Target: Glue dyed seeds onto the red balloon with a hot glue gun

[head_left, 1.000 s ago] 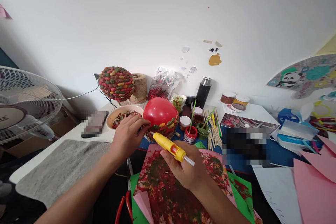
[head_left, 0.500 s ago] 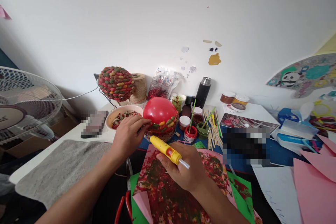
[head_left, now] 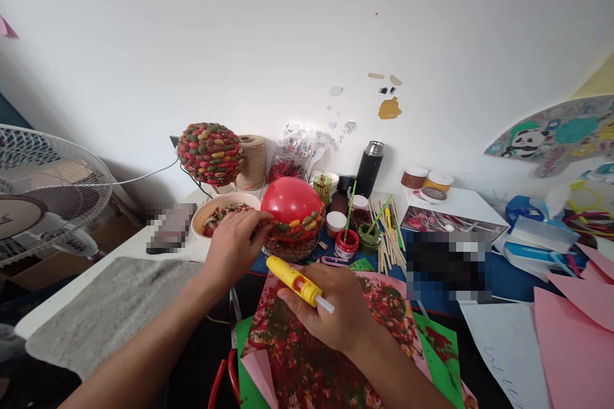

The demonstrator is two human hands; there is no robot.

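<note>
A red balloon [head_left: 290,198] rests in a shallow round holder [head_left: 295,252], its lower part ringed with small painted pieces in red, green, yellow and brown. At its left edge my left hand [head_left: 235,244] has thumb and fingertips pinched together against the ring; whatever lies between them is hidden. My right hand [head_left: 340,307] is wrapped round a yellow hot glue gun [head_left: 288,276], with a clear glue stick poking from its back end. The gun's nose points up and left, just below the balloon. A bowl [head_left: 197,222] of similar pieces stands behind my left hand.
A finished-looking covered ball [head_left: 211,153] and a twine spool [head_left: 252,163] stand at the back left. Right of the balloon are a red paint jar [head_left: 346,246], wooden sticks [head_left: 387,259] and a black flask [head_left: 370,169]. Paint-stained paper [head_left: 307,358] lies in front.
My right hand has drawn the glue gun slightly left and down, away from the balloon. My left hand stays at the balloon's left edge. The whole view has shifted a little.
</note>
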